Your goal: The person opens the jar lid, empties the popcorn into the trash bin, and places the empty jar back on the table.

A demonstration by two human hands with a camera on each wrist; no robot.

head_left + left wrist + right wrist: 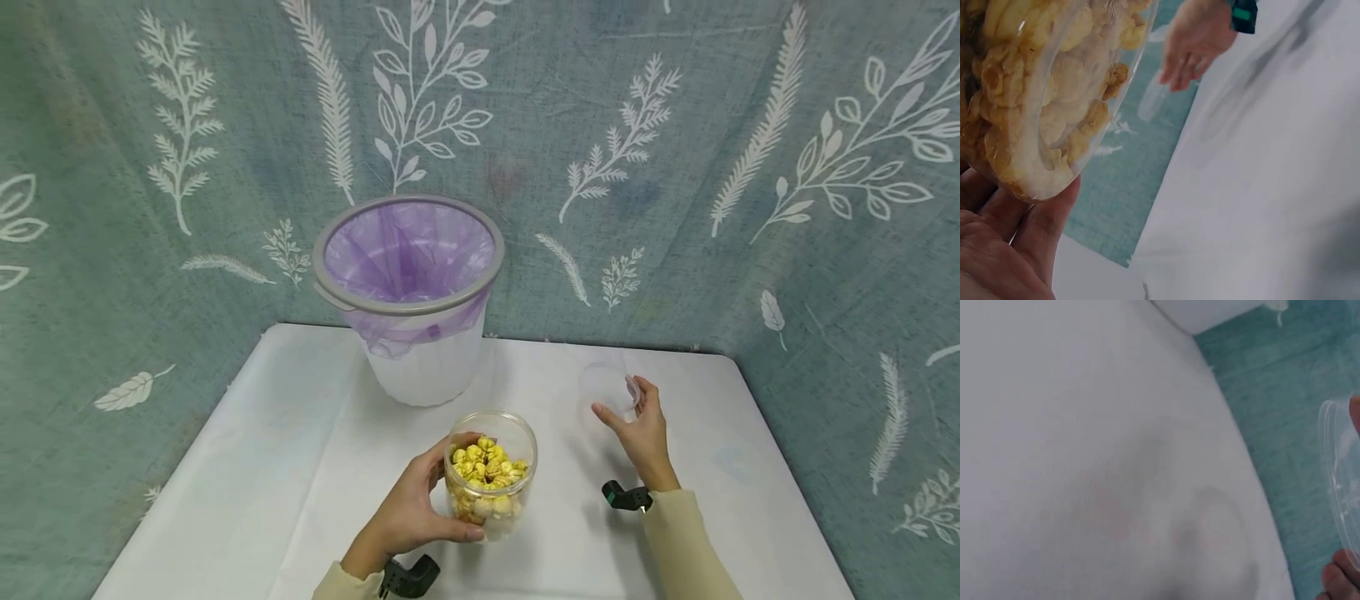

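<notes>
A left hand (416,504) wraps its fingers round a jar (519,435) of popcorn (487,462), near middle of a white table (300,433), as the right hand (643,433), farther right, pinches a clear lid (602,388) in its fingers; a bin (431,375) stands far left.

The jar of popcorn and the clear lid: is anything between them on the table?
No, just bare white tabletop between the jar of popcorn in the left hand and the clear lid in the right hand, as the head view shows.

Popcorn (487,467) sits in a jar (512,429) before the bin (429,375), left of the lid (603,386).
</notes>
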